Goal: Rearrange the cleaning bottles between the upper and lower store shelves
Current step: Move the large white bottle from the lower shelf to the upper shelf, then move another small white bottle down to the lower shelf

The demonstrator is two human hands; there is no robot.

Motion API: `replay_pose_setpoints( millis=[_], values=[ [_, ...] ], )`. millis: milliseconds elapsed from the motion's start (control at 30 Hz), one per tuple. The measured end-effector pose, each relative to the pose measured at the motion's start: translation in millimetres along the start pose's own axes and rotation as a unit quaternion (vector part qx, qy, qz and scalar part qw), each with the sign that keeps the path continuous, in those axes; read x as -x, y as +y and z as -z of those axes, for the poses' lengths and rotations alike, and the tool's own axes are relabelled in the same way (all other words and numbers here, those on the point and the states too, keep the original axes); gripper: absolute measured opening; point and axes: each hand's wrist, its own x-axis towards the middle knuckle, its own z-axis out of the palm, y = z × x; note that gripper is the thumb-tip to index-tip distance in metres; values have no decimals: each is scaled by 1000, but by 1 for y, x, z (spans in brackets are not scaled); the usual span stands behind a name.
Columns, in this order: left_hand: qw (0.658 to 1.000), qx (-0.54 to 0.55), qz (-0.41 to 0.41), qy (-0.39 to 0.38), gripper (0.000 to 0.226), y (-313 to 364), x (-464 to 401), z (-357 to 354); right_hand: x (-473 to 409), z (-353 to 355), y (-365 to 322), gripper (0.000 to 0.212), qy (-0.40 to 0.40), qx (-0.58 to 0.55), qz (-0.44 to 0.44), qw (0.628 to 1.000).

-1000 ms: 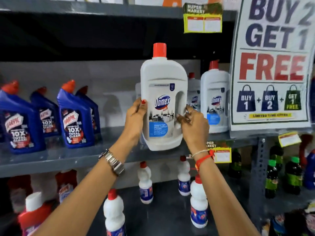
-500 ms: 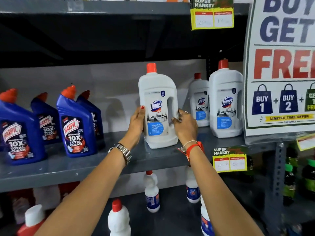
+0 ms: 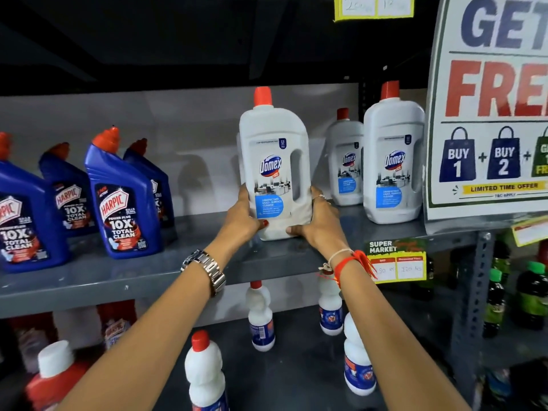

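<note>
A white Domex bottle (image 3: 274, 155) with a red cap stands upright on the grey upper shelf (image 3: 148, 271). My left hand (image 3: 241, 218) grips its lower left side and my right hand (image 3: 320, 221) grips its lower right side. Two more Domex bottles (image 3: 393, 155) stand to its right. Several blue Harpic bottles (image 3: 124, 200) stand to the left on the same shelf. On the lower shelf (image 3: 296, 366) stand several small white bottles (image 3: 261, 315) with red caps.
A "Buy 2 Get 1 Free" poster (image 3: 489, 114) hangs at the right, over the shelf edge. A price tag (image 3: 397, 261) is clipped to the upper shelf front. Dark green-capped bottles (image 3: 530, 292) fill the right bay. Red bottles (image 3: 56, 378) sit lower left.
Both hands lowered the Domex bottle from mid-air onto the upper shelf and slid down to its base. The camera moved closer and tilted down.
</note>
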Motion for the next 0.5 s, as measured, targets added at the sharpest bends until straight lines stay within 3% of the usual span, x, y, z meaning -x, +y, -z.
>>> replay_pose_setpoints(
  millis=[233,400,500],
  values=[
    [1000,14,-5,-2,79,2,-8,-9,-15,-3,3,96,2,51,-57,997],
    [1000,26,-6,-2,71,1,4,-1,-4,-6,5,77,69,57,-4,996],
    [996,27,-67,60,64,5,29,7,18,-9,7,65,139,-29,37,989]
  ],
)
